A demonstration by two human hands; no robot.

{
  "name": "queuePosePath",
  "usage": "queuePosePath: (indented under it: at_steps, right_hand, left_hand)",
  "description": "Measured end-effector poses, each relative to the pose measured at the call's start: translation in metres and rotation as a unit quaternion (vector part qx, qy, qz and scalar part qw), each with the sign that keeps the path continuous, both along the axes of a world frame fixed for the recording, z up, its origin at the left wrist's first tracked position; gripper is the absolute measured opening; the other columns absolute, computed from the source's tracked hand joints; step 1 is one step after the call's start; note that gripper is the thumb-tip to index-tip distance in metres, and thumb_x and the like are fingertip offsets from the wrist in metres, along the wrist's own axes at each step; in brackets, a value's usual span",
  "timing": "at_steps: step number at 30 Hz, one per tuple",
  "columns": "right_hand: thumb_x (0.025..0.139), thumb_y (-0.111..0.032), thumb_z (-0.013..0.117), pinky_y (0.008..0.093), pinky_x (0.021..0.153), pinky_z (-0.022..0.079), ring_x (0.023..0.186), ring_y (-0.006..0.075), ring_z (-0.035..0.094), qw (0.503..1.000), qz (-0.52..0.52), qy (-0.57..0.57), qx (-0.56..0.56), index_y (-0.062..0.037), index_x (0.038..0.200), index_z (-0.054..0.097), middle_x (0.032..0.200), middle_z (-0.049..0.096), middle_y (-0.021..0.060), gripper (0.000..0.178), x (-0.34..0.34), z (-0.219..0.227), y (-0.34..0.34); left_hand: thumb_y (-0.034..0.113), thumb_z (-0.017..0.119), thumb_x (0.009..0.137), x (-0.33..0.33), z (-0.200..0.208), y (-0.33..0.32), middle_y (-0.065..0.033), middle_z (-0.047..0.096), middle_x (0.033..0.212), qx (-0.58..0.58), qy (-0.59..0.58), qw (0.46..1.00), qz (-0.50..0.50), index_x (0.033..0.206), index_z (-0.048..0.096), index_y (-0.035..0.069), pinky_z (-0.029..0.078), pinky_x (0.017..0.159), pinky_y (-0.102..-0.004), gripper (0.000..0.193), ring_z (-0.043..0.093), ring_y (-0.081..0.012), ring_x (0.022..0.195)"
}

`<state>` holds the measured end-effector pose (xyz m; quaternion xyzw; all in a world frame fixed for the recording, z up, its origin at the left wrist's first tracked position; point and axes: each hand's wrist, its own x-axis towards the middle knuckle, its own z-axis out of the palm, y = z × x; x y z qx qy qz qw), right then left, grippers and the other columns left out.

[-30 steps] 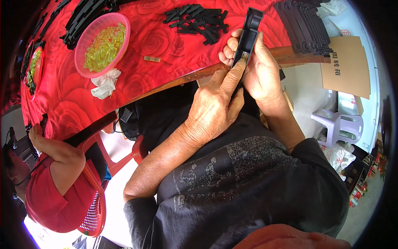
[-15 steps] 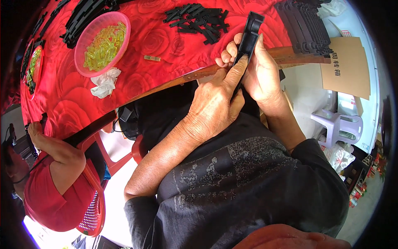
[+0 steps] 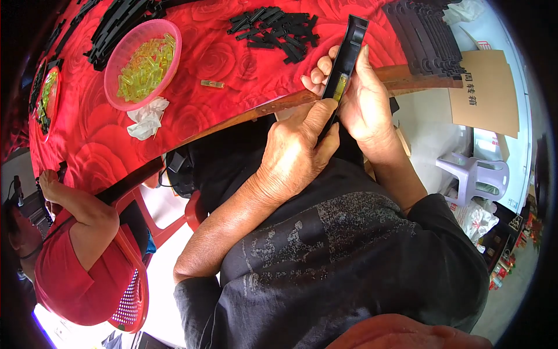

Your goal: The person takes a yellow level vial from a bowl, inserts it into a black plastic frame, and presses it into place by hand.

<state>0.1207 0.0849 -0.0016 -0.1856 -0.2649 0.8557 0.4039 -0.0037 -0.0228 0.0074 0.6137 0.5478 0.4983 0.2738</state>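
A long black plastic level body, hollow along its length, is held slanting above the table's near edge. A yellow level vial sits in its channel. My right hand wraps around the body from beneath, thumb along one side and fingers curled at the other. My left hand grips the body's near end, its index finger bent onto it just below the vial. The fingers partly hide that end. Another yellow vial lies alone on the red cloth to the left.
A pink bowl of yellow vials stands at left, beside crumpled tissue. Small black strips lie mid-table. Black pieces are stacked far left and right. A co-worker sits at left; a lilac stool stands right.
My left index finger has drawn back from the middle of the channel toward the near end, uncovering the yellow vial. The level body has turned slightly; my right hand keeps its hold.
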Motion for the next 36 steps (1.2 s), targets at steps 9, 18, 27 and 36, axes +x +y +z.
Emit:
queuePosePath:
  at_steps: [9, 18, 27, 36]
  right_hand:
    - [0.102, -0.053, 0.035, 0.0459, 0.095, 0.048, 0.104, 0.0322, 0.063, 0.998, -0.038, -0.040, -0.029, -0.0055, 0.106, 0.057, 0.101, 0.066, 0.0143, 0.052, -0.003, 0.005, -0.003]
    - [0.103, -0.053, 0.028, 0.0432, 0.107, 0.039, 0.120, 0.0325, 0.056, 0.989, -0.024, -0.105, 0.097, -0.0076, 0.110, 0.056, 0.117, 0.064, 0.0186, 0.054, -0.006, -0.002, -0.010]
    - [0.103, -0.053, 0.030, 0.0395, 0.100, 0.043, 0.117, 0.0289, 0.058, 0.990, -0.035, -0.120, 0.072, -0.0066, 0.107, 0.058, 0.111, 0.066, 0.0202, 0.054, -0.013, 0.005, -0.021]
    - [0.103, -0.055, 0.025, 0.0434, 0.106, 0.039, 0.125, 0.0323, 0.053, 0.992, 0.005, -0.118, 0.053, -0.0110, 0.111, 0.055, 0.122, 0.062, 0.0247, 0.054, -0.015, 0.001, -0.026]
  left_hand:
    - [0.002, 0.062, 0.089, -0.001, 0.014, 0.004, -0.0244, 0.065, 0.092, -0.103, -0.150, 0.983, 0.007, 0.118, 0.043, 0.000, 0.053, 0.072, -0.0419, 0.036, 0.067, -0.0395, 0.088]
    - [0.006, 0.059, 0.093, -0.002, -0.002, 0.015, -0.0070, 0.060, 0.075, -0.130, -0.133, 0.983, -0.007, 0.105, 0.055, -0.004, 0.047, 0.061, -0.0278, 0.017, 0.058, -0.0096, 0.069]
    - [0.006, 0.062, 0.087, 0.000, 0.001, 0.015, -0.0245, 0.062, 0.070, -0.172, -0.182, 0.968, 0.011, 0.091, 0.055, -0.005, 0.049, 0.059, -0.0424, 0.013, 0.066, -0.0392, 0.069]
    - [0.008, 0.064, 0.085, 0.001, -0.001, 0.014, -0.0228, 0.060, 0.062, -0.127, -0.080, 0.987, 0.064, 0.080, 0.053, -0.004, 0.049, 0.053, -0.0452, 0.017, 0.064, -0.0407, 0.060]
